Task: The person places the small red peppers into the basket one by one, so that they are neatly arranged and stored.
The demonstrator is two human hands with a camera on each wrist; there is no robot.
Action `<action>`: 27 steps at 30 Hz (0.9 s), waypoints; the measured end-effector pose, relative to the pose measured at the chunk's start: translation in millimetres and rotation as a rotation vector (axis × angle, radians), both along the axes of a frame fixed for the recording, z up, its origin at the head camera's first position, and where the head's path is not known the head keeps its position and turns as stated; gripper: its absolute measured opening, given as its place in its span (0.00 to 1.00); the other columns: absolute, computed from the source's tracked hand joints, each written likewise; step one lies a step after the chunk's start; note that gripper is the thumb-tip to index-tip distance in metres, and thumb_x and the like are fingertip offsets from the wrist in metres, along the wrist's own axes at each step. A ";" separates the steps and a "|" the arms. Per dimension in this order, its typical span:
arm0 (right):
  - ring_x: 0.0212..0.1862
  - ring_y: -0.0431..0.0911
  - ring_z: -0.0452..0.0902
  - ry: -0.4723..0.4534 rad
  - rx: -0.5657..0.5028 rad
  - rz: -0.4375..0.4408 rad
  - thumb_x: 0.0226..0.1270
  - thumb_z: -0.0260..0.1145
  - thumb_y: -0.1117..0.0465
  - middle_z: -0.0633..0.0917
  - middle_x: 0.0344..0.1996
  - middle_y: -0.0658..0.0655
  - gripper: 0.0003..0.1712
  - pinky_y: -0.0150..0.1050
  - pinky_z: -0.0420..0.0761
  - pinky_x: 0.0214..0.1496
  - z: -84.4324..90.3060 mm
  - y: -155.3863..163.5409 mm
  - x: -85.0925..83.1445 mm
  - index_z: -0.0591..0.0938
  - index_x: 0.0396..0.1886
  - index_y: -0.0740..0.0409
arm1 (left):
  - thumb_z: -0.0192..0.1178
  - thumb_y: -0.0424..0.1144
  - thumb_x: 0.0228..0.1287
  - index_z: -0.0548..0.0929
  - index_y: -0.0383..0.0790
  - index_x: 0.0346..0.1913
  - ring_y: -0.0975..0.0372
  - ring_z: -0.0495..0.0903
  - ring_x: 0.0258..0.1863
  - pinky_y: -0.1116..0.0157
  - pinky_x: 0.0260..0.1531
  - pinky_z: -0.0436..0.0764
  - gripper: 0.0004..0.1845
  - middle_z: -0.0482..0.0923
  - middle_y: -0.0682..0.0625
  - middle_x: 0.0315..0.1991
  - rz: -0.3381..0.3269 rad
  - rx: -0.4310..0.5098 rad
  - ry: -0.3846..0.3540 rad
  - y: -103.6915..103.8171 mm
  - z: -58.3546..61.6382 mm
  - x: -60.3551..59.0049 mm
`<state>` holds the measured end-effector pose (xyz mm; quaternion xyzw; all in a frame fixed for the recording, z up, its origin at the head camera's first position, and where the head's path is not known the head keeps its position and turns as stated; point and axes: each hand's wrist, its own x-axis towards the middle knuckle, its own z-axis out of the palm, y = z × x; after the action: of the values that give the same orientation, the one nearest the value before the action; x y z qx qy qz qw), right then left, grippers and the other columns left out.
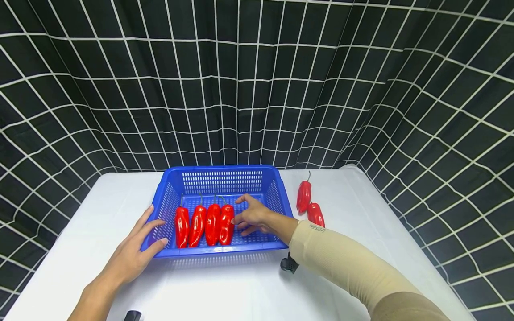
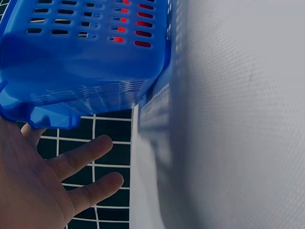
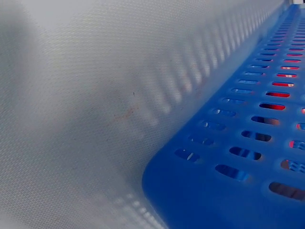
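Observation:
A blue slotted basket (image 1: 221,168) stands on the white table (image 1: 241,290). Several red peppers (image 1: 205,225) lie side by side in it, stems pointing away. My right hand (image 1: 253,216) is inside the basket with relaxed, spread fingers, touching the rightmost pepper (image 1: 226,225). My left hand (image 1: 134,249) lies open against the basket's front left corner, thumb at the front rim. The left wrist view shows the left hand (image 2: 43,191) open under the basket's corner (image 2: 86,62). The right wrist view shows only the basket wall (image 3: 238,162), with red behind its slots.
Two more red peppers (image 1: 304,196) (image 1: 316,215) lie on the table just right of the basket. A black-and-white grid curtain (image 1: 257,89) closes the back and sides. A small black device (image 1: 289,264) sits under my right forearm. The table's edges lie left and right.

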<state>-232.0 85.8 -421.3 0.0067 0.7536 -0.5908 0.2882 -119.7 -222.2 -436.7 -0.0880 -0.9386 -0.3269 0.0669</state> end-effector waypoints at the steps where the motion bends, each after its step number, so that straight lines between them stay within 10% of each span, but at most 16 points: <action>1: 0.41 0.64 0.82 -0.001 -0.001 -0.001 0.57 0.66 0.77 0.83 0.34 0.65 0.37 0.58 0.82 0.38 0.0 0.2 -0.2 0.63 0.65 0.59 | 0.56 0.52 0.67 0.73 0.47 0.63 0.37 0.55 0.68 0.29 0.51 0.60 0.24 0.42 0.48 0.77 0.001 -0.001 -0.001 -0.2 -0.1 -0.2; 27: 0.52 0.66 0.77 -0.031 -0.202 -0.026 0.57 0.69 0.72 0.77 0.48 0.67 0.35 0.56 0.83 0.38 24.2 25.5 10.7 0.67 0.63 0.53 | 0.56 0.52 0.67 0.74 0.47 0.63 0.37 0.55 0.68 0.28 0.51 0.60 0.24 0.42 0.49 0.77 0.004 -0.013 -0.001 -0.8 -0.4 -1.5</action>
<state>-221.3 111.3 -397.0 -0.0035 0.6855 -0.6672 0.2913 -121.1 -223.0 -437.1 -0.0865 -0.9408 -0.3207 0.0666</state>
